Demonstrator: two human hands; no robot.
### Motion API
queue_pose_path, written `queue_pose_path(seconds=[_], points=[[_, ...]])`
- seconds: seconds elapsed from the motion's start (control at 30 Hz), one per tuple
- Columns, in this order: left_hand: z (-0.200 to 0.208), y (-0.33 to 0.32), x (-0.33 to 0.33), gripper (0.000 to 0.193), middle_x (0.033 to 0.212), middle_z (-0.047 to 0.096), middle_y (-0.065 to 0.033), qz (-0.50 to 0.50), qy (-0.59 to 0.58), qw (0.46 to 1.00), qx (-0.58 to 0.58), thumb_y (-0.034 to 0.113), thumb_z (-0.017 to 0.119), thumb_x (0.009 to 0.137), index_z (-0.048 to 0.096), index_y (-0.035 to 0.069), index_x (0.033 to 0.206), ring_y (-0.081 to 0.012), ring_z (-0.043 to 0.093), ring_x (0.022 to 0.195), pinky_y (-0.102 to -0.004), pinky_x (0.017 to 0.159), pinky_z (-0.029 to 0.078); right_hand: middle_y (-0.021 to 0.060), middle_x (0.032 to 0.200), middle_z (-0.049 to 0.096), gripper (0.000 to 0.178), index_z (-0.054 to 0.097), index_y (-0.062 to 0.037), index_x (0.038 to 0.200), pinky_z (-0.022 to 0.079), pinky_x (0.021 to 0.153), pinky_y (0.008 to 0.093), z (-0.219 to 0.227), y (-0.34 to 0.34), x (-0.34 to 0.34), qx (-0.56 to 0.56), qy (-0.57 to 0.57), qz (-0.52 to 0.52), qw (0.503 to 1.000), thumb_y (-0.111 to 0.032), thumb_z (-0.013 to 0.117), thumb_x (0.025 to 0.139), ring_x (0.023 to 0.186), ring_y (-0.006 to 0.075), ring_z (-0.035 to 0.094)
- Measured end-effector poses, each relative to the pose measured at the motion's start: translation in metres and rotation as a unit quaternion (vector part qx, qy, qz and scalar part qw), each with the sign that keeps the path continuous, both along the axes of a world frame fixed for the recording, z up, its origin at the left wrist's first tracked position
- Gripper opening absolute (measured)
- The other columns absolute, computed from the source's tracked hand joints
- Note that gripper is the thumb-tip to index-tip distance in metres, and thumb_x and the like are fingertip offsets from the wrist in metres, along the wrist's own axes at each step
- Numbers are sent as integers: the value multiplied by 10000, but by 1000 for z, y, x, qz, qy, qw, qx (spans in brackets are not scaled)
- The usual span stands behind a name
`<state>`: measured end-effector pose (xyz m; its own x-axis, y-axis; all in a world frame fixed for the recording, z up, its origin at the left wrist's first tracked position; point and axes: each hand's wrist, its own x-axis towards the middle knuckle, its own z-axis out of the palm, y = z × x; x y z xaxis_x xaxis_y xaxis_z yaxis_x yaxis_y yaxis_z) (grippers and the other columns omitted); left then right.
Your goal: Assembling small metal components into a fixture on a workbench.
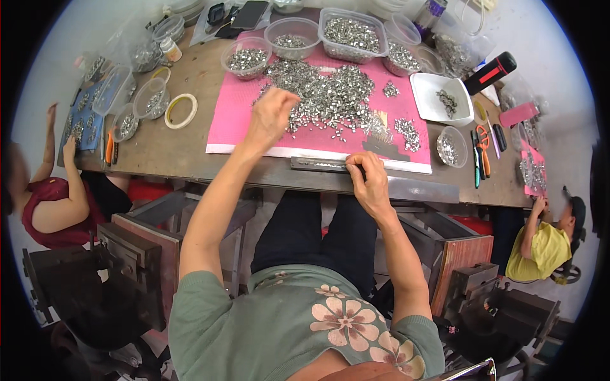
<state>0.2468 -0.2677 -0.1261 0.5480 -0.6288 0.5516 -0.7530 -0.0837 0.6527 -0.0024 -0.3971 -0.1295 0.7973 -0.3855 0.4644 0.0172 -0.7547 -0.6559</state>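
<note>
While the right hand (pixel 370 183) pinches the bar (pixel 311 160), left hand (pixel 271 117): above the mat (pixel 223 120), at the near-left side of the pile (pixel 330 89); fingers curled, forefinger bent rightward toward the silver bits (pixel 311 117).
Left fingertips: near one another, but too small to tell whether they press together or pinch a bit.
Right fingers: closed on the bar's right end, thumb and forefinger bent around it, the others folded in beside them.
Bar: dark and narrow, lying along the mat's near edge, a row of small pale bits on it.
Pile: spread over mid-mat, thinning toward the near side; two small clusters sit apart at right.
Mat: pink, white along its near border, on the bench (pixel 184 146).
Tubs (pixel 352 49): three, clear, holding bits, at the pile's far side.
Right of mat: white tray (pixel 420 105) with darker bits, cup (pixel 459 152) of bits, orange-handled pliers (pixel 484 152).
Left of mat: tape roll (pixel 170 119).
Both ends: a co-worker in maroon (pixel 54 213) at left, another in yellow (pixel 540 251) at right.
</note>
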Motion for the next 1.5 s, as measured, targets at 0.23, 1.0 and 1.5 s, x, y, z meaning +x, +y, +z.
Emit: queue_pose_path(seconds=[0.23, 1.0, 1.5], points=[[9, 9, -54, 104, 907, 641, -142, -49, 85, 995, 25, 58, 649, 926, 695, -6, 993, -286, 653, 810, -368, 734, 512, 90, 892, 628, 63, 609, -23, 906, 422, 783, 371, 1, 4, 3, -27, 6, -12, 1000, -3, 666, 888, 832, 271, 589], [-9, 13, -107, 122, 909, 624, -138, -142, 18, 990, -5, -17, 660, 882, 679, 16, 998, -333, 599, 868, -405, 771, 480, 96, 936, 699, 224, 662, -16, 1161, 531, 775, 305, -22, 0, -11, 131, -75, -123, 981, 22, 634, 942, 860, 186, 684], [-15, 7, -114, 141, 989, 676, -119, -124, -36, 991, -21, -28, 695, 834, 678, 14, 967, -334, 616, 960, -414, 848, 508, 84, 925, 695, 141, 674, -5, 1069, 515, 763, 287, -34, 1, -12, 152, -109, -138, 973, 27, 602, 953, 850, 171, 671]])
